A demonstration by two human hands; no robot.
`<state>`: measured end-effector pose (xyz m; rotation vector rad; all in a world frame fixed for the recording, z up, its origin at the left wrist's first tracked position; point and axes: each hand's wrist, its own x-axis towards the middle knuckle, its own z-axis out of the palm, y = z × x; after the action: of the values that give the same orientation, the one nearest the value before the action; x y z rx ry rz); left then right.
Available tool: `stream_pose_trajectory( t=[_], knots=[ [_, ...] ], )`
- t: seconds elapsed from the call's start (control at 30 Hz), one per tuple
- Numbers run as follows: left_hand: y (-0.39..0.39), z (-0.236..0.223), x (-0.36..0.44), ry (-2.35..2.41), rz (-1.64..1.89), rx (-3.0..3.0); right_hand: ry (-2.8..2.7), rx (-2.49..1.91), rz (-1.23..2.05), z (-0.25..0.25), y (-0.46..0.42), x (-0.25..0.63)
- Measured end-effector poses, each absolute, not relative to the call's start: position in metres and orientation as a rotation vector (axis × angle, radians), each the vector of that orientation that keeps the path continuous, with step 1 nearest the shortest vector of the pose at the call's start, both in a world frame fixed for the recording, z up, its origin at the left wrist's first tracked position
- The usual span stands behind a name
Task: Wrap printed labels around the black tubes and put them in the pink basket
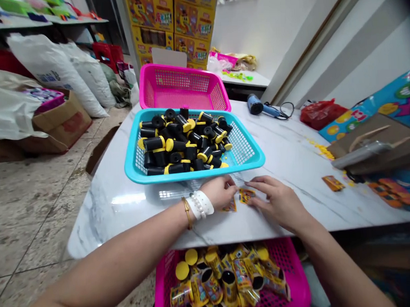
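Note:
On the white marble-patterned table, a small yellow printed label (246, 195) lies between my two hands. My left hand (219, 192), with bracelets at the wrist, has its fingers curled together. A second printed piece (231, 205) shows partly beneath that hand, its fingers seemingly closed on it. My right hand (280, 202) has index finger and thumb stretched apart around the right side of the first label, the thumb at its edge. Just beyond the hands stands a turquoise basket (195, 175) heaped with black cylinders (177, 145) that have yellow ends.
Behind it is a pink basket (185, 98). Below the table edge, another pink basket (297, 276) holds yellow-wrapped tubes (210, 284). A blue heat gun (255, 105) lies at the back. On the right are a stack of labels (332, 183) and a tape dispenser (364, 153).

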<state>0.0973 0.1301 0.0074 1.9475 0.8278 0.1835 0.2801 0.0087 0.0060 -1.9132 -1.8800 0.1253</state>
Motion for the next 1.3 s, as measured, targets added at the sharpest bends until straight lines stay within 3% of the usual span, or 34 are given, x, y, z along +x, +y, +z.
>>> stream_pose_trajectory(
  t=[0.17,0.43,0.63,0.7,0.77,1.0,1.3],
  knots=[
    [0.127,0.01,0.098,0.787,0.205,1.946,-1.6,-1.818,0.073,-0.032,0.0,0.284],
    [0.122,0.004,0.102,0.61,0.264,1.556,-1.348,-1.671,-0.03,-0.016,-0.005,0.25],
    [0.124,0.002,0.102,0.496,0.219,1.461,-0.955,-1.589,0.87,0.005,-0.004,0.252],
    [0.123,0.005,0.101,0.466,0.19,1.508,-0.944,-1.618,1.002,0.01,-0.002,0.258],
    [0.12,0.008,0.1,0.496,0.226,1.542,-1.005,-1.665,0.953,0.012,-0.003,0.26],
    [0.095,0.023,0.093,0.606,0.521,1.652,-0.808,-1.742,0.296,0.0,-0.018,0.244],
    [0.094,0.027,0.091,0.575,0.6,1.469,-0.9,-1.68,0.019,-0.007,-0.022,0.227]
  ],
)
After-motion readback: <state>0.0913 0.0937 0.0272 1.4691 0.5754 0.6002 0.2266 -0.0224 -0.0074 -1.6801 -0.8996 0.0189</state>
